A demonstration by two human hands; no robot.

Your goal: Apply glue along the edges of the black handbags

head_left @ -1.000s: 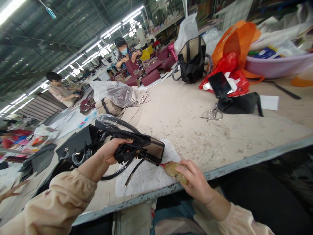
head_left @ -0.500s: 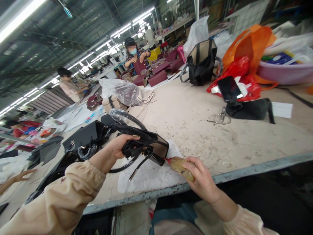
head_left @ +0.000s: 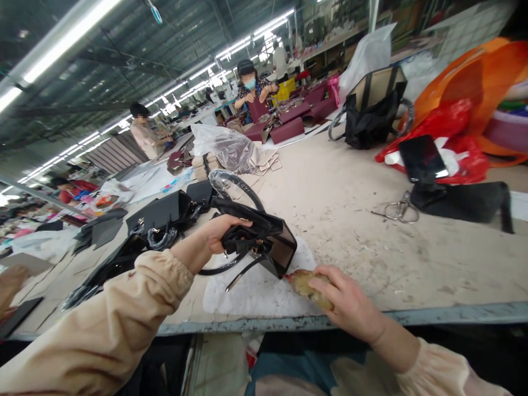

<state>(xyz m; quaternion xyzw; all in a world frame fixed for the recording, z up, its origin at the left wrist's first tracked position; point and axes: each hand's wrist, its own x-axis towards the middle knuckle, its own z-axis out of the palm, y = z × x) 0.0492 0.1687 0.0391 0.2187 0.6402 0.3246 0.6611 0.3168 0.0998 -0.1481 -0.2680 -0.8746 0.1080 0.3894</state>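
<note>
My left hand [head_left: 225, 231] is closed on a black handbag [head_left: 284, 242] with tan panels, tilted over the table in front of me. A plastic-wrapped handle [head_left: 237, 184] arches off its far side, and a loose strap hangs below. In my right hand [head_left: 344, 297] is a yellowish squeeze bottle [head_left: 309, 287] with a red tip. That tip meets, or is very close to, the bag's lower corner; contact cannot be made out exactly. Under both lies a white sheet [head_left: 247, 294] on the tabletop.
Scissors [head_left: 398, 210], a black pouch [head_left: 462, 203] and a phone [head_left: 423, 158] lie to the right. Another black bag [head_left: 371, 113] stands behind. More black bags [head_left: 160, 217] lie left. A co-worker's blurred hand [head_left: 12, 286] is at far left. The table edge [head_left: 433, 314] runs nearest me.
The camera view has turned left, so the scene sits further right. Both hands keep their holds, with the bottle tip still at the bag's corner. The co-worker's hand at left has moved near a board.
</note>
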